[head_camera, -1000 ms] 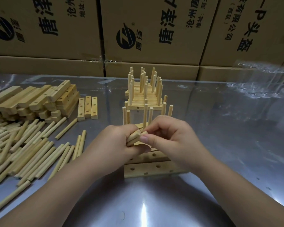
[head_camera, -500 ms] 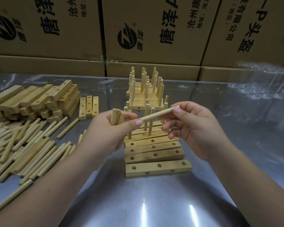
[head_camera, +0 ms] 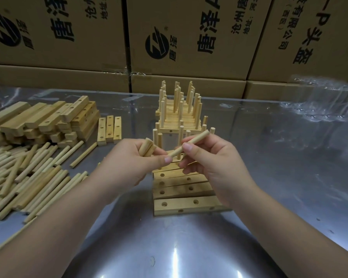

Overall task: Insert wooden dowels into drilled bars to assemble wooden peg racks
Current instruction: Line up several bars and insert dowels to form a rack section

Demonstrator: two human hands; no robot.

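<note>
My left hand (head_camera: pixel 129 163) grips a small bundle of dowels (head_camera: pixel 146 148), their ends poking up above the fist. A single dowel (head_camera: pixel 191 144) lies slanted between the thumb and fingers of my right hand (head_camera: pixel 211 163), its lower end touching my left thumb. Both hands hover over a row of drilled bars (head_camera: pixel 181 189) lying side by side on the steel table (head_camera: pixel 169 247). The nearest bars show open holes. The far bars carry upright dowels (head_camera: pixel 181 133). Behind them stands a stack of finished peg racks (head_camera: pixel 179 111).
Loose dowels (head_camera: pixel 28 173) cover the table's left side. A pile of drilled bars (head_camera: pixel 44 121) lies behind them, with three more bars (head_camera: pixel 109 130) set side by side. Cardboard boxes (head_camera: pixel 189 37) wall the back. Crinkled clear plastic (head_camera: pixel 319 101) lies at the far right.
My hands rose from the bars and drew apart. My right hand pulled one dowel out of the left hand's bundle and has since lowered it slightly.
</note>
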